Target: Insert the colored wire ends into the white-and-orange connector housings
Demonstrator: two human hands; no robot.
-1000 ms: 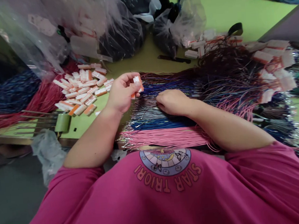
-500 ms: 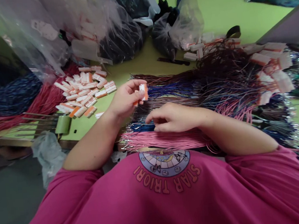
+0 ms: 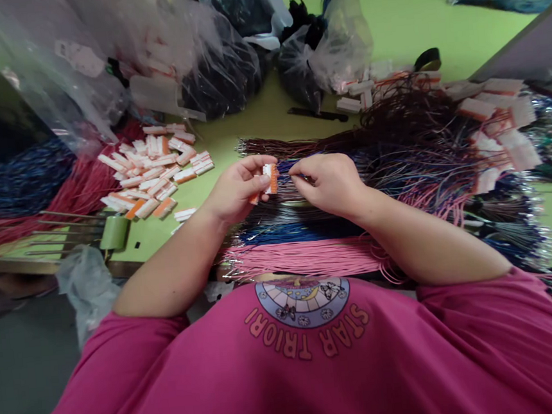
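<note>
While the left hand pinches a white-and-orange connector between thumb and fingers, the right hand hovers just beside it, fingers curled to a narrow pinch; can't tell whether a wire sits in that pinch or how tight it is; connector is held up over the laid-out wires, near their left ends, orange side toward the right hand; another orange bit shows under the left thumb, can't tell if same piece.

Wires run crosswise in color bands: pink wires nearest the body, blue wires next, dark brown wires at the far edge; loose connector pile left of the left hand, on the green tabletop; green cylinder near the table edge, beside thin metal rods; tangled wire heap at right, with wired connectors at its end; clear bags behind.
</note>
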